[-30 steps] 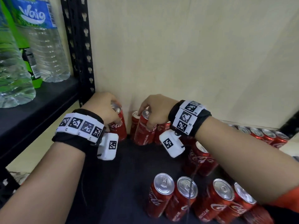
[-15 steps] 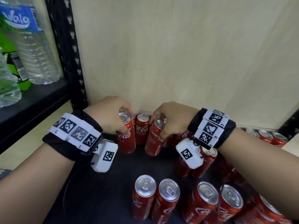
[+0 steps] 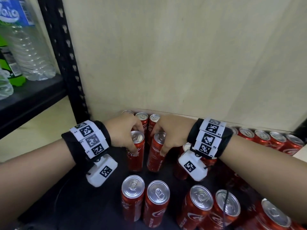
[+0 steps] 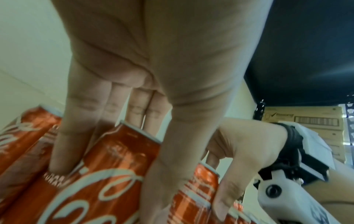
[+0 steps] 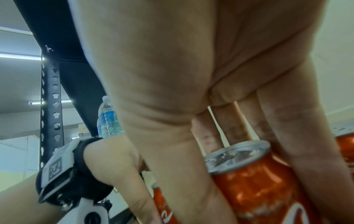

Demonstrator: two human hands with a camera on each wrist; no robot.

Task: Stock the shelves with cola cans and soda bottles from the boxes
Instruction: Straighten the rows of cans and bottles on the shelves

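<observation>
A dark shelf (image 3: pixel 86 196) set against a pale wall carries upright red cola cans, a near row (image 3: pixel 166 201) closest to the person. Beyond it, the left hand (image 3: pixel 123 132) grips the left can (image 3: pixel 135 155) and the right hand (image 3: pixel 172 131) the right can (image 3: pixel 156 153), each with fingers and thumb curled round the top. Back-row cans (image 3: pixel 147 120) stand against the wall.

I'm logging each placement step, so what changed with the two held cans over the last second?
Both hands drew back from the wall. The left hand and its can and the right hand and its can now stand in front of the back-row cans. Neither grip was released. The front cans stayed upright.
</observation>
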